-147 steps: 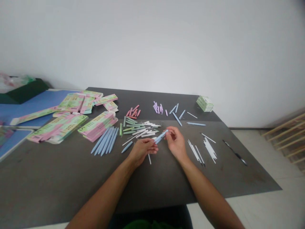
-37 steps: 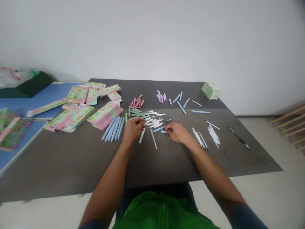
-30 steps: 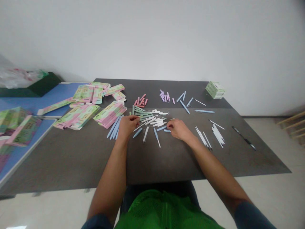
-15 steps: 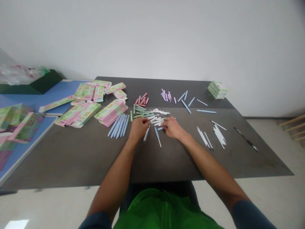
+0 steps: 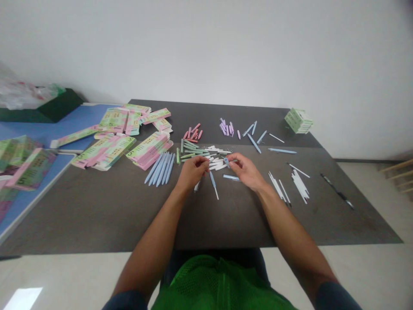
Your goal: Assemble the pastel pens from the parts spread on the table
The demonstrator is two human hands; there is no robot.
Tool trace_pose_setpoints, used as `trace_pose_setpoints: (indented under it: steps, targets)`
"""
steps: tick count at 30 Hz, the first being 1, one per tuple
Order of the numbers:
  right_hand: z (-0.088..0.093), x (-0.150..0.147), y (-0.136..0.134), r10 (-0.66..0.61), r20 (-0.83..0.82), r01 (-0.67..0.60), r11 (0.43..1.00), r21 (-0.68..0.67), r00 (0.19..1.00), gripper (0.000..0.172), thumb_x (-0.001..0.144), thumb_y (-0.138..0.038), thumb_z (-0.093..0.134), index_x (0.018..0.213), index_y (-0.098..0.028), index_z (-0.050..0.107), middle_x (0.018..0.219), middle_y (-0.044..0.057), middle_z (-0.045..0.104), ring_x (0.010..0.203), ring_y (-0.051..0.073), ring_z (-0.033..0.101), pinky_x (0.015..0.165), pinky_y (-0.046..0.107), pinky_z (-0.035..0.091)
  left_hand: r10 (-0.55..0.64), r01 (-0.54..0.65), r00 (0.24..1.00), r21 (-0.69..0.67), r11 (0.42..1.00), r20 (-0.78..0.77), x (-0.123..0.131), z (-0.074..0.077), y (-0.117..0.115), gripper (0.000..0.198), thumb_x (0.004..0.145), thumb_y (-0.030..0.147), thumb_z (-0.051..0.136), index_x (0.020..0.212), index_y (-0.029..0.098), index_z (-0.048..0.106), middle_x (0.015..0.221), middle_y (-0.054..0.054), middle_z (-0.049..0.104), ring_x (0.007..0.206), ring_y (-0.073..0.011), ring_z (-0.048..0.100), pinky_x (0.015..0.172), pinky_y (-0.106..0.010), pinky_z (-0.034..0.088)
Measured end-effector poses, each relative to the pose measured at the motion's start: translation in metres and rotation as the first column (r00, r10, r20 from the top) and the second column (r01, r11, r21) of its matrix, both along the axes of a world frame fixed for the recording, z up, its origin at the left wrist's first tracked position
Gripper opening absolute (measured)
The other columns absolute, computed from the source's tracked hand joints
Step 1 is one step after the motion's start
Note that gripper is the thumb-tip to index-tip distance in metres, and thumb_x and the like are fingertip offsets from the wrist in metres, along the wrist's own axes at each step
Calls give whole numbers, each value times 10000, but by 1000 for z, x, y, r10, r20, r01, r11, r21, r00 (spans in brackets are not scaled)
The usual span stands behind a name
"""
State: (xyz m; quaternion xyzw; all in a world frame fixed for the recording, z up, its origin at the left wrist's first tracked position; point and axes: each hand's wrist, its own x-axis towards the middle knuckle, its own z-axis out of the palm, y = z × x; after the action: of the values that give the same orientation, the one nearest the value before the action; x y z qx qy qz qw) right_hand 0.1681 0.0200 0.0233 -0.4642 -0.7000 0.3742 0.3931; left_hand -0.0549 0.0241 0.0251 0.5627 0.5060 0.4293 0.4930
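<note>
My right hand (image 5: 244, 171) is closed, pinching a short light-blue pen part (image 5: 226, 162) between thumb and fingertips. Just left of it, my left hand (image 5: 194, 171) has its fingertips pressed together; whatever they hold, if anything, is too small to tell. Below the hands lie a blue pen tip section (image 5: 213, 180) with a white refill sticking out and a blue-and-clear pen piece (image 5: 231, 177). A greyish piece (image 5: 197, 186) shows partly from under my left hand. White pen parts (image 5: 217, 165) and green pen parts (image 5: 193, 149) are piled behind the hands.
Blue pen barrels (image 5: 160, 169) lie in a row at left, near pink-and-green boxes (image 5: 150, 148). Red parts (image 5: 193, 134), purple parts (image 5: 226, 128) and loose blue parts (image 5: 254, 143) lie farther back. White refills (image 5: 300, 186), a black pen (image 5: 337, 191) and stacked boxes (image 5: 298, 121) are at right.
My right hand has lifted slightly and now shows a blue pen part at its fingertips. A blue-and-clear piece lies uncovered below it. My left hand has moved slightly right.
</note>
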Motion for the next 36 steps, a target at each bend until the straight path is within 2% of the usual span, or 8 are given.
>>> trace_pose_setpoints:
  steps: [4, 7, 14, 17, 23, 29, 32, 36]
  targets:
    - [-1, -3, -4, -33, -450, -89, 965, -248, 892, 398, 868, -579, 658, 1051, -234, 583, 966, 31, 660, 870, 168, 622, 761, 307, 529, -53, 119, 909, -136, 983, 414, 12, 3, -7, 279, 754, 366, 732, 852, 139, 601, 831, -57, 688, 690, -141, 655, 608, -255, 505]
    - [-3, -8, -5, -76, -518, -123, 933, -339, 852, 426, 777, -554, 764, 1020, -246, 598, 864, -4, 627, 732, 140, 594, 580, 238, 477, -33, 149, 868, -197, 969, 495, 15, 5, -9, 301, 690, 294, 773, 876, 140, 593, 822, -46, 687, 679, -138, 665, 579, -237, 497]
    - [-7, -17, -7, -227, -169, 208, 970, -126, 959, 292, 760, -403, 769, 956, -208, 674, 752, -14, 625, 562, 108, 483, 514, 231, 389, 6, 53, 967, -227, 972, 253, 20, -3, -8, 480, 731, 169, 575, 1203, 127, 652, 646, 26, 632, 455, -86, 557, 423, -193, 391]
    - [-7, -22, -10, -217, -132, 211, 976, -61, 967, 279, 795, -377, 727, 1018, -224, 657, 739, -24, 609, 556, 112, 476, 520, 235, 396, -90, 119, 982, -174, 977, 168, 26, -8, -10, 421, 767, 193, 556, 1163, 109, 674, 653, 21, 627, 454, -85, 563, 429, -193, 411]
    - [-8, -30, -22, -161, -85, 174, 968, 182, 983, 262, 871, -304, 651, 1121, -229, 631, 889, 23, 661, 740, 149, 605, 750, 293, 523, -319, 325, 940, -31, 945, 120, 32, -13, -14, 178, 842, 258, 545, 854, 126, 665, 595, 17, 600, 496, -100, 582, 491, -205, 481]
    - [-13, -31, -26, -192, -53, 199, 931, 307, 980, 275, 901, -297, 643, 1174, -272, 623, 1037, 52, 677, 851, 174, 655, 838, 336, 561, -311, 310, 947, 22, 950, 79, 31, -9, -15, 177, 852, 257, 545, 827, 128, 664, 579, 19, 601, 482, -86, 546, 480, -184, 448]
    - [-17, -30, -24, -185, -99, 209, 902, 378, 978, 264, 900, -291, 655, 1163, -289, 628, 984, 35, 676, 827, 176, 660, 817, 346, 573, -304, 302, 949, 33, 953, 81, 30, -9, -15, 199, 852, 257, 542, 889, 123, 685, 576, 29, 594, 477, -84, 541, 471, -181, 442]
    - [-18, -28, -21, -180, -141, 219, 910, 352, 974, 236, 885, -277, 677, 1117, -276, 632, 985, 30, 693, 776, 161, 678, 766, 327, 577, -296, 295, 954, 37, 955, 51, 30, -12, -14, 215, 823, 200, 507, 888, 126, 699, 556, 37, 589, 459, -81, 543, 475, -178, 453]
